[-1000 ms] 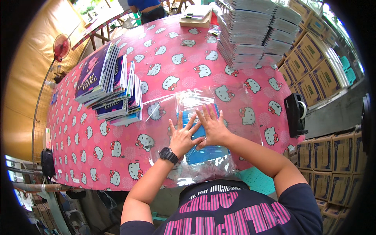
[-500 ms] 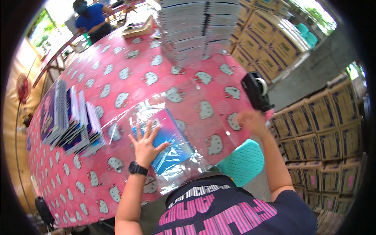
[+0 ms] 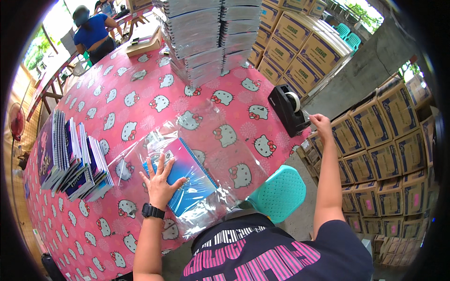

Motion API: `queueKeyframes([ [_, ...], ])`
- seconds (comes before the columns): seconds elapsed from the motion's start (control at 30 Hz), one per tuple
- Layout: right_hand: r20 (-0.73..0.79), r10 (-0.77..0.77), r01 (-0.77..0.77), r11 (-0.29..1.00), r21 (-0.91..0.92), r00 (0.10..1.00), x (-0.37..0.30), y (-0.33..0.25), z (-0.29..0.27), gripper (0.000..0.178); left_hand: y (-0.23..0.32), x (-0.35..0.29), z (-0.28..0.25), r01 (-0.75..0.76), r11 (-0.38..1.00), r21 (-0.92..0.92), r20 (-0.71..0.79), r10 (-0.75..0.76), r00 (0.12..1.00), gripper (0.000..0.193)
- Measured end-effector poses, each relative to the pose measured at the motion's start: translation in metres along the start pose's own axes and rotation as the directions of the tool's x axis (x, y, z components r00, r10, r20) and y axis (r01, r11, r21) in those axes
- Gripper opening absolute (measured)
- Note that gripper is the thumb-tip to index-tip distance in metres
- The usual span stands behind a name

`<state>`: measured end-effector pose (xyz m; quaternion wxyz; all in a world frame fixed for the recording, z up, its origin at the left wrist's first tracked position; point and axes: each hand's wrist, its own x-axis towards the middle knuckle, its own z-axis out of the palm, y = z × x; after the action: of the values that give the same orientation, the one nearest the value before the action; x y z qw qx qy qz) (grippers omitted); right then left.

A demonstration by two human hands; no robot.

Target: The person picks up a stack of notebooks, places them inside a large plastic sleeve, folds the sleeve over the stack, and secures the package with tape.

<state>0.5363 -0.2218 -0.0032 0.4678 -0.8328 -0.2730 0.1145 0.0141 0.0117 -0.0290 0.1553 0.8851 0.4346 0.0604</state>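
A spiral notebook [image 3: 199,175] with a blue and pink cover lies on the table under clear plastic film [image 3: 229,154]. On top of it my left hand [image 3: 161,181] is spread flat, fingers apart, with a dark watch on the wrist. Out to the right, my right hand [image 3: 321,126] pinches the end of a strip of clear tape [image 3: 307,114] at the front of a black tape dispenser [image 3: 287,110]. The dispenser stands at the table's right edge with a pale roll in it.
Several notebooks [image 3: 77,159] are piled at the left. A tall stack of wrapped spiral notebooks [image 3: 197,42] stands at the back of the pink table [image 3: 140,112]. A teal stool [image 3: 279,194] is by the near right edge; cartons [image 3: 375,140] line the right. Another person [image 3: 93,33] is far left.
My right hand has moved from above the table's right side to the front of the tape dispenser and now pinches the tape. My left hand stays flat on the notebook. The view has shifted.
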Motion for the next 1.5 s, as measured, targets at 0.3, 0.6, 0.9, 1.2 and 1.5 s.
queueKeyframes([
  [0.3,0.129,0.493,-0.477,0.868,-0.139,0.860,-0.009,0.075,-0.016,0.022,-0.003,0.001,0.005,-0.020,1.000,0.011,-0.011,0.020,1.000,0.076],
  [0.6,0.674,0.003,0.049,0.997,-0.058,0.739,-0.095,-0.126,0.155,0.024,-0.009,-0.004,0.006,0.001,1.000,-0.006,-0.030,-0.001,1.000,0.075],
  [0.9,0.769,-0.091,0.645,0.610,-0.460,0.633,-0.175,-0.218,0.315,0.055,-0.010,-0.001,0.007,0.010,0.999,-0.046,-0.032,-0.012,0.999,0.075],
  [1.2,0.796,-0.060,0.142,0.989,-0.034,0.603,-0.162,-0.112,0.251,0.057,0.045,-0.102,0.018,-0.405,0.891,-0.204,0.066,0.425,0.903,0.074],
  [1.5,0.676,-0.121,0.249,0.964,-0.095,0.727,-0.233,-0.112,0.258,0.049,0.033,-0.094,0.043,0.097,-0.191,-0.977,0.179,-0.475,0.862,0.085],
])
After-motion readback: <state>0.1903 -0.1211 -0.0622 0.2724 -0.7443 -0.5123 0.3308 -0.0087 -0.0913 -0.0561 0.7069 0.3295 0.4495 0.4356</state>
